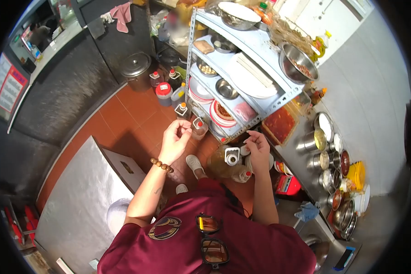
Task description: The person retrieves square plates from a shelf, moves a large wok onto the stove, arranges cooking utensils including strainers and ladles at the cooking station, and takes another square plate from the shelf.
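Note:
My left hand [176, 137], with a beaded bracelet [162, 165] on its wrist, is raised in front of me. Its fingers are curled in toward the thumb, and nothing shows in them. Beyond it on the floor stand a clear jug with a red cap [199, 130] and a dark bottle with an orange cap [182, 111]. My right hand [259, 148] is held up near the shelf's lower corner, its fingers bent loosely and apart, holding nothing I can see. Below and left of it is a large jug of yellowish liquid [218, 163].
A metal shelf rack [255, 109] with plates and bowls stands ahead. Steel pots [315, 140] and sauce containers line the right counter. A steel table [77, 192] is at my left. A lidded pot [136, 66] and several jugs sit on the tiled floor [123, 109].

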A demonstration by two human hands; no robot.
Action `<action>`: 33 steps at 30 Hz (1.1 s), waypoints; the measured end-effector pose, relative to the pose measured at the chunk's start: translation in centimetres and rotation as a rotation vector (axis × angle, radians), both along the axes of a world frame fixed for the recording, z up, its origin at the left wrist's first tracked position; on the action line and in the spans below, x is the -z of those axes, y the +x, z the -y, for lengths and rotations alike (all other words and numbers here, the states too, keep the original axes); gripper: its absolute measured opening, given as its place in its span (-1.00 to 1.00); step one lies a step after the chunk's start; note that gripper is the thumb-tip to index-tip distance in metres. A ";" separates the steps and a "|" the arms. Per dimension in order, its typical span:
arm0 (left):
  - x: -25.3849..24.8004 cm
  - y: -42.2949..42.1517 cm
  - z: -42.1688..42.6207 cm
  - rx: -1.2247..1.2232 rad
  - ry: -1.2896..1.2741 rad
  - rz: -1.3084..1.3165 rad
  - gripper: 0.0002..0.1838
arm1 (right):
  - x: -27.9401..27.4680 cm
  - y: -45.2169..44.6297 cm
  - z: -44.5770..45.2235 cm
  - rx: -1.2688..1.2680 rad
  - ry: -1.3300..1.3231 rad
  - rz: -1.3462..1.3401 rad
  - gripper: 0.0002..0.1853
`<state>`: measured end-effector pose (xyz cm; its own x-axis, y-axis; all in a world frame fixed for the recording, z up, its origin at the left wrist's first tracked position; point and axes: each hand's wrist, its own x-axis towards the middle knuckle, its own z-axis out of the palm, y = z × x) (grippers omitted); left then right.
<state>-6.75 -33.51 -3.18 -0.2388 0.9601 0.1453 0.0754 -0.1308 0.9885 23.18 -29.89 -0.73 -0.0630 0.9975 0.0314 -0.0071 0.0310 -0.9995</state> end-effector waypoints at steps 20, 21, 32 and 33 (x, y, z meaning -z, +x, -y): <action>-4.1 10.0 -35.5 -0.073 0.215 -0.538 -0.48 | -0.4 -0.3 -21.6 0.192 0.059 -0.067 -0.15; -4.1 10.4 -36.1 -0.091 0.200 -0.563 -0.51 | -0.4 -0.5 -21.8 0.199 0.066 -0.071 -0.16; -3.0 11.4 -37.5 -0.183 0.266 -0.442 -0.61 | -0.7 -0.8 -21.5 0.179 0.094 -0.262 -0.25; -3.1 11.4 -37.4 -0.174 0.244 -0.388 -0.61 | -0.7 -0.6 -21.4 0.163 0.092 -0.261 -0.15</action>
<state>4.67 3.93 -0.05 -0.2765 0.8378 0.4709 0.4732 -0.3078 0.8255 22.53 -8.44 -0.03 0.1195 0.9860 0.1164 -0.2508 0.1434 -0.9573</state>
